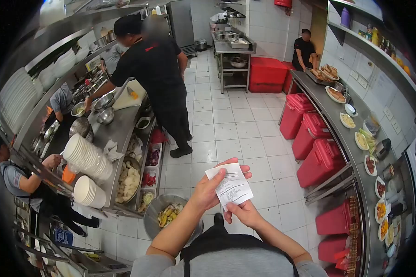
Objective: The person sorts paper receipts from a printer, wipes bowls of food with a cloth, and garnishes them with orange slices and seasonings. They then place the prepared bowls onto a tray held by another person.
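A small white paper receipt with printed lines is held up in front of my body, over the tiled floor. My left hand grips it from the left, its thumb on the paper's face and its fingers stretched behind. At the lower edge, my right hand pinches the same receipt, the thumb on top and the other fingers partly hidden underneath. The print is too small to read. Below my left forearm stands a round metal bin with yellow and green food scraps inside.
A person in black leans over the steel counter on the left, near stacked white tubs. Red lidded bins stand under the right-hand counter, which carries several food dishes. Another person works at its far end.
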The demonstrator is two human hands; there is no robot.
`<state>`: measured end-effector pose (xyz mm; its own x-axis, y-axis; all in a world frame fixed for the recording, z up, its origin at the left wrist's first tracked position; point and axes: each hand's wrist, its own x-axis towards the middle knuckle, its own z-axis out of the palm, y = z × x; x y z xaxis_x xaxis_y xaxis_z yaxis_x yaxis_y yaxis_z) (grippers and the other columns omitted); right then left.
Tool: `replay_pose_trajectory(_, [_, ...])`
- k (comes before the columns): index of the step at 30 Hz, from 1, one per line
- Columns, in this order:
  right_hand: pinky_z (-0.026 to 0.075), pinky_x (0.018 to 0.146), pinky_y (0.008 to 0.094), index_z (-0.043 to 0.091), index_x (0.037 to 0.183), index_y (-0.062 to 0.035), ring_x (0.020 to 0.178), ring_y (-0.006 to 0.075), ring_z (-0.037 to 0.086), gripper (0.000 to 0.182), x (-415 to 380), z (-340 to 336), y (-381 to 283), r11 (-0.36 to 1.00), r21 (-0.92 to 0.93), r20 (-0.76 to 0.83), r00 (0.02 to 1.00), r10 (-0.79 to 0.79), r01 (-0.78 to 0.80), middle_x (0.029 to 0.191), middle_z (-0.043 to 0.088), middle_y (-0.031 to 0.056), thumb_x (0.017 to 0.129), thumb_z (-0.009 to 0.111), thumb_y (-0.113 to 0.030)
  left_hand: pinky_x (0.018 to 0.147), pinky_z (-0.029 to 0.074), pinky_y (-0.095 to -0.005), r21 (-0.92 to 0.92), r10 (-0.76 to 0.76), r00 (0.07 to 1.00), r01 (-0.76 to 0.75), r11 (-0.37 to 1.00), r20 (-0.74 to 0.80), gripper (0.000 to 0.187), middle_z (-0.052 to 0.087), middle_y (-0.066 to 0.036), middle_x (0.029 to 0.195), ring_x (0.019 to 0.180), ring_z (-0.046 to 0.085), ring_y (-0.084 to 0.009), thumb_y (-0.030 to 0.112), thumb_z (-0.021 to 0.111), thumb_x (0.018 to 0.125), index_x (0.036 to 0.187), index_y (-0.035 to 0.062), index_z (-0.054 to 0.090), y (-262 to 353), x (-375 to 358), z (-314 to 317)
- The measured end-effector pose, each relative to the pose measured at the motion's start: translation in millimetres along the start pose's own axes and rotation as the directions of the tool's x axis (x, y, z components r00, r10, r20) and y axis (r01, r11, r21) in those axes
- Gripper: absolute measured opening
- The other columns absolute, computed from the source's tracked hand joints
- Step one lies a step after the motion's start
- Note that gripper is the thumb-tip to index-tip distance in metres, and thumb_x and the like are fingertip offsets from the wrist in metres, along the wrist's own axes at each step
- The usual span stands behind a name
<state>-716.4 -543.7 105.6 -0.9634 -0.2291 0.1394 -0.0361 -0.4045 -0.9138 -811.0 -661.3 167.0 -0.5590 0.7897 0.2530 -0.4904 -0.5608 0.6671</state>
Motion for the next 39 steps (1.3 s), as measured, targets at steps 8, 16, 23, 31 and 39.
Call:
replay_pose_trajectory(8, [0.043, 0.047, 0.0284, 0.055, 0.077, -0.0028, 0.051, 0.0152, 0.053, 0.016, 130, -73, -15, 0.919, -0.38, -0.201, 0.979, 0.027, -0.104, 0.06, 0.052, 0.0029, 0.087, 0.053, -0.015, 0.087, 0.047, -0.0467, -0.207, 0.067, 0.995, -0.082, 0.975, -0.075, 0.025, 0.052, -0.014, 0.107, 0.105, 0.051, -0.0313, 0.024, 0.037, 0.095, 0.113, 0.0085, 0.043, 29, 105, -106])
replay_pose_trajectory(16, [0.044, 0.05, 0.0396, 0.05, 0.07, -0.0044, 0.056, 0.0307, 0.054, 0.016, 303, -120, -31, 0.204, -0.952, 0.149, 0.93, -0.336, 0.226, 0.065, 0.053, 0.0101, 0.075, 0.059, -0.016, 0.048, 0.026, -0.0196, -0.266, 0.155, 0.968, -0.205, 0.942, -0.2, 0.009, 0.03, 0.003, 0.063, 0.052, 0.028, -0.0065, 0.018, 0.034, 0.092, 0.085, 0.0153, 0.038, 115, 203, -198])
replay_pose_trajectory(23, [0.047, 0.055, 0.0384, 0.055, 0.084, -0.0045, 0.061, 0.0299, 0.058, 0.021, 385, -154, -53, 0.411, -0.906, -0.038, 0.947, -0.318, 0.102, 0.067, 0.053, 0.0109, 0.077, 0.061, -0.023, 0.057, 0.03, -0.0217, 0.612, 0.42, 0.827, -0.12, 0.782, -0.373, 0.002, 0.036, -0.001, 0.074, 0.063, 0.033, -0.0082, 0.01, 0.038, 0.091, 0.089, 0.0098, 0.039, 135, 261, -256])
replay_pose_trajectory(31, [0.043, 0.05, 0.0335, 0.057, 0.077, 0.0022, 0.052, 0.0225, 0.056, 0.016, 487, -264, -45, 0.801, -0.598, -0.264, 0.951, -0.161, -0.03, 0.062, 0.059, 0.0139, 0.08, 0.057, -0.014, 0.096, 0.034, -0.0322, 0.956, 0.549, 0.826, -0.249, 0.152, 0.128, 0.05, 0.044, -0.015, 0.123, 0.115, 0.044, -0.0216, -0.014, 0.041, 0.073, 0.12, 0.0036, 0.045, 154, 367, -328])
replay_pose_trajectory(39, [0.045, 0.052, 0.026, 0.061, 0.085, 0.0008, 0.053, 0.0118, 0.055, 0.017, 578, -331, -56, 0.748, -0.664, -0.121, 0.989, -0.091, -0.013, 0.059, 0.057, 0.0068, 0.083, 0.057, -0.015, 0.087, 0.039, -0.0287, 0.965, 0.439, 0.897, -0.147, 0.216, 0.038, 0.032, 0.058, -0.011, 0.106, 0.1, 0.054, -0.0187, -0.003, 0.041, 0.079, 0.104, 0.0006, 0.061, 251, 456, -400])
